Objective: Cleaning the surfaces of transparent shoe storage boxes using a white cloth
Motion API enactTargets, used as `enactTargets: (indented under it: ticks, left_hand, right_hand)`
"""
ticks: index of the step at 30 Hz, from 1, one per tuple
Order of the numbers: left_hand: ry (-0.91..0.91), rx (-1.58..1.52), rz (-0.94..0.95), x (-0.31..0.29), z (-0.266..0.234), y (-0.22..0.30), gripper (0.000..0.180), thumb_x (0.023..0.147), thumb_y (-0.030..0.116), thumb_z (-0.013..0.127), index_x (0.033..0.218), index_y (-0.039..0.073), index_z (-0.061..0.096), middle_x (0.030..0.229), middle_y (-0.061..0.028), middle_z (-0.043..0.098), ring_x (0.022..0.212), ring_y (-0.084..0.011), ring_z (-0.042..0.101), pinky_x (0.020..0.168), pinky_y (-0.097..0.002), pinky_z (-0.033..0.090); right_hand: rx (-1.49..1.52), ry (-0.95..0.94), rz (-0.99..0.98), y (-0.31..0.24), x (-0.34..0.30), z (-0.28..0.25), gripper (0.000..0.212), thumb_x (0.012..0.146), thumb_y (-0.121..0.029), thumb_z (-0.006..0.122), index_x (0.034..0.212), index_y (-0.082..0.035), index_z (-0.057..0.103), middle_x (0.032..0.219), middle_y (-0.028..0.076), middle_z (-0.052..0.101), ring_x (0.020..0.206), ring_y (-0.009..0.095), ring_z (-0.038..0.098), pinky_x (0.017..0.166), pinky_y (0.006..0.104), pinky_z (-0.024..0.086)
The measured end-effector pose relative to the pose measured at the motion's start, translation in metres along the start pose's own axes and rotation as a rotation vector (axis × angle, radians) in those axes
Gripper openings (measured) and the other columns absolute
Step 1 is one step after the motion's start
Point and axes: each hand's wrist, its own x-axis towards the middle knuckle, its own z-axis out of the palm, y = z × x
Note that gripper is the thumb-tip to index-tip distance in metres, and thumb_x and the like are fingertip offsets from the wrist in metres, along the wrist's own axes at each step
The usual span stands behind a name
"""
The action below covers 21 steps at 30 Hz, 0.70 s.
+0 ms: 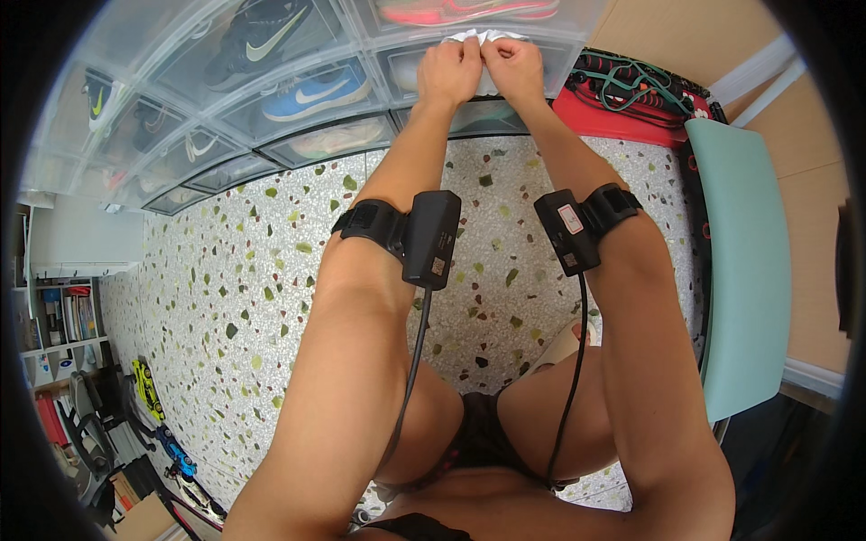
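Observation:
At the top of the view my left hand and my right hand are close together, fingers curled in. Both pinch a white crumpled sheet, of which just the upper edge and a strip between the hands show. I cannot tell whether it is paper or cloth. The hands are in front of a clear plastic shoe box in a stacked wall of such boxes. Pink-soled shoes lie in the box above, and a blue sneaker is in the box to the left.
Right of the boxes is a red case with green cord on top. A pale green padded bench stands along the right side. Shelves with books and toy-like yellow and blue items are at the left. The floor is speckled terrazzo.

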Motion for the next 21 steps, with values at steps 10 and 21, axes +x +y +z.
enactTargets:
  ticks: [10,21]
  left_hand:
    - [-0.232,0.319,0.098,0.001,0.039,-0.050,0.032,0.095,0.019,0.043,0.107,0.000,0.065,0.114,-0.0300,0.064,0.099,-0.0460,0.063,0.088,-0.0536,0.049]
    - [-0.231,0.052,-0.182,-0.002,0.022,-0.019,0.050,0.094,0.033,0.037,0.113,-0.001,0.067,0.122,-0.0332,0.059,0.117,-0.0507,0.053,0.101,-0.0510,0.041]
  right_hand:
    - [-0.193,-0.035,0.152,0.038,-0.013,0.019,0.031,0.077,-0.030,0.066,0.083,-0.001,0.074,0.074,0.017,0.071,0.072,0.031,0.070,0.070,0.0397,0.053]
    - [-0.188,-0.101,0.330,0.043,-0.008,0.016,0.032,0.079,-0.031,0.065,0.086,-0.001,0.075,0.079,0.018,0.072,0.077,0.031,0.071,0.076,0.0396,0.053]
